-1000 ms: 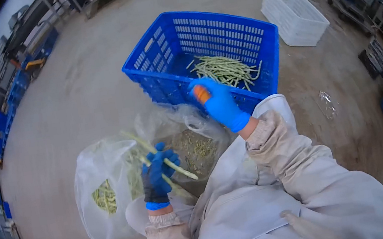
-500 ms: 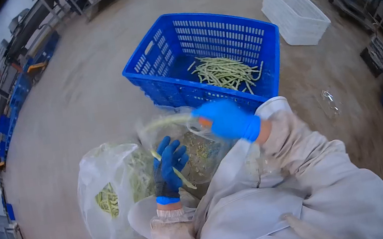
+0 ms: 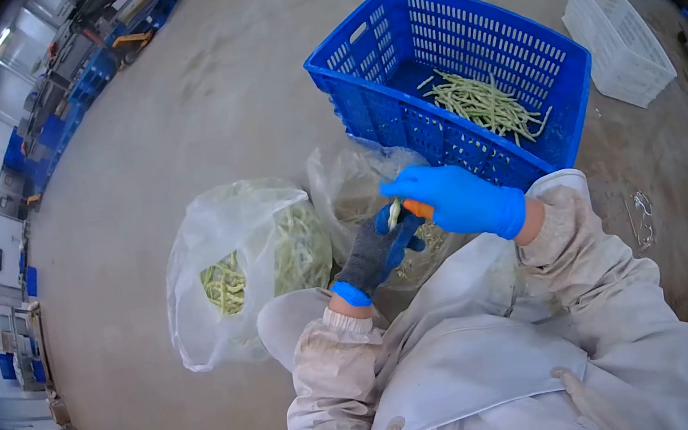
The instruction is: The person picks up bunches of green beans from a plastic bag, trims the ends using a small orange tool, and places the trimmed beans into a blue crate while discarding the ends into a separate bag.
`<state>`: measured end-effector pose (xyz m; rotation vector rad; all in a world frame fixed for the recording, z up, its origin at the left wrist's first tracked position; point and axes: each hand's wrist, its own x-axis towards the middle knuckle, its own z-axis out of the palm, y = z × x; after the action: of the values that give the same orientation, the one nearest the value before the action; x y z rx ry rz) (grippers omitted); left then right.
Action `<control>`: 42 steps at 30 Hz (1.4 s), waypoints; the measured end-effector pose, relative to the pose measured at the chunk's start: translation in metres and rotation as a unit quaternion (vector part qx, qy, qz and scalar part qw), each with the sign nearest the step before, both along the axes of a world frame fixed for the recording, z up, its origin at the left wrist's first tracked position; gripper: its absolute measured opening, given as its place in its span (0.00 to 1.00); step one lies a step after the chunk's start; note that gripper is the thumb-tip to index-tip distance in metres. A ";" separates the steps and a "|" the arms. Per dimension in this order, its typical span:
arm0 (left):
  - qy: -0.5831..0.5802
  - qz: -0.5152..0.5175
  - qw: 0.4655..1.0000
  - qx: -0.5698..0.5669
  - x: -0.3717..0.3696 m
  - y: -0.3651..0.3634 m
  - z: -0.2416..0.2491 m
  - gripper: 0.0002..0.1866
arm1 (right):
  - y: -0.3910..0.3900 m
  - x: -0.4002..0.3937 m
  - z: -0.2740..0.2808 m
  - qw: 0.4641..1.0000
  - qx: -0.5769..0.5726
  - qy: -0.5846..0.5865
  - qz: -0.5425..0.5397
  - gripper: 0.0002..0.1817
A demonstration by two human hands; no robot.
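Your left hand (image 3: 377,252), dark glove: fingers closed on green bean (image 3: 394,212). Your right hand (image 3: 455,197), blue glove: fingers pinch same bean's top end. Both hands over clear bag of trimmings (image 3: 358,190). Bean-filled bag (image 3: 230,260) just left. Blue crate (image 3: 400,112) beyond, beans inside.

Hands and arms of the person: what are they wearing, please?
The right hand wears a plain bright blue glove with an orange piece at the thumb. The left hand wears a glove with a dark grey back, blue fingers and a blue cuff. Both arms are in loose, pale beige sleeves with gathered, soiled cuffs.
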<state>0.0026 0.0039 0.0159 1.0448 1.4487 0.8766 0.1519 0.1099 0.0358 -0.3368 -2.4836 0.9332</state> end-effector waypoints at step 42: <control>-0.538 0.371 0.705 0.276 -0.049 0.010 -0.017 0.21 | -0.023 0.004 -0.065 0.996 -0.065 -0.023 -0.062 0.12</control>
<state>-0.0467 0.0141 -0.0009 0.0882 0.4909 2.1414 0.1557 0.0867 -0.0289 -0.5556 -2.4161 1.0489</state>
